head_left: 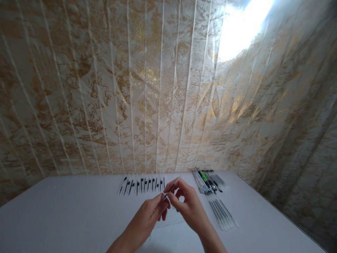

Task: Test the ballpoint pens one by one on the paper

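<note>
Over the middle of the table, my left hand and my right hand meet with their fingertips close together. Between them is a thin pen, slanting up to the right, with a dark stretch along its length and paler, clear-looking ends. My left thumb and fingers pinch its lower end; my right thumb and fingers grip it higher up. Whether it is one piece or two joined parts is hidden by the fingers. A small dark piece shows below my right hand, partly covered.
Behind my left hand, a row of clear pen pieces with black parts lies on the white table. To the right are a bunch of pens, one bright green, and several thin dark refills. A patterned curtain hangs behind.
</note>
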A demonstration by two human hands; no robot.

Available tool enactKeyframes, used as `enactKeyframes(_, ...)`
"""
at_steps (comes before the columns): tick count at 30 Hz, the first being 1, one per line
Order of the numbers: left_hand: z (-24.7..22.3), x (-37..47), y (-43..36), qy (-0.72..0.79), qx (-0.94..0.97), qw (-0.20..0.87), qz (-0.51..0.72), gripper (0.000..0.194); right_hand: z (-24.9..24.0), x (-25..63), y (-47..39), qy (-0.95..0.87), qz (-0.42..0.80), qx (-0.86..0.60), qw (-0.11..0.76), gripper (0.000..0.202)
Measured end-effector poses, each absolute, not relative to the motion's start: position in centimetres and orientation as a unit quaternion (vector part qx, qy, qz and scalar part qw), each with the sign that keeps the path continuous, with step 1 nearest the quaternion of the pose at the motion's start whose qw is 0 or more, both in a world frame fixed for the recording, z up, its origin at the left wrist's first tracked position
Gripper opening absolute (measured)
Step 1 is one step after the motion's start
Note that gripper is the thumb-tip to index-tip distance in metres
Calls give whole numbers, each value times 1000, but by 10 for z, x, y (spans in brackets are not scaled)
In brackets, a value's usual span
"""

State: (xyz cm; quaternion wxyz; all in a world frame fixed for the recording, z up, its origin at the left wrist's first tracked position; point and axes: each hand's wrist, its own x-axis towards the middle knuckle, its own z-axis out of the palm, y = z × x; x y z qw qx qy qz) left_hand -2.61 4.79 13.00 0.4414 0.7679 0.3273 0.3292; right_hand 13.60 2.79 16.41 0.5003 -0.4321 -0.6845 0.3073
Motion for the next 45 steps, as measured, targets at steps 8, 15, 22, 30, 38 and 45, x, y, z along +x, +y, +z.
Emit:
enactKeyframes(8,127,-32,57,324,726,486,362,37,129,174,51,-683,143,-698,159,26)
enactKeyframes(15,125,-34,56,385,773,414,288,29,82,162,69,-652,147,-737,97,21)
enactKeyframes(22,127,-36,53,383,792,400,256,24,103,166,64,-670,190,-691,194,15)
enactKeyframes(30,140,-33,43,312,766,474,300,29,160,144,35,-599,509,-338,517,24)
enactKeyframes(38,148,-31,37,253,717,557,334,31,150,136,35,-540,563,-297,550,21)
enactKeyframes(45,152,-31,36,229,705,583,333,31,146,127,34,-499,599,-281,560,22)
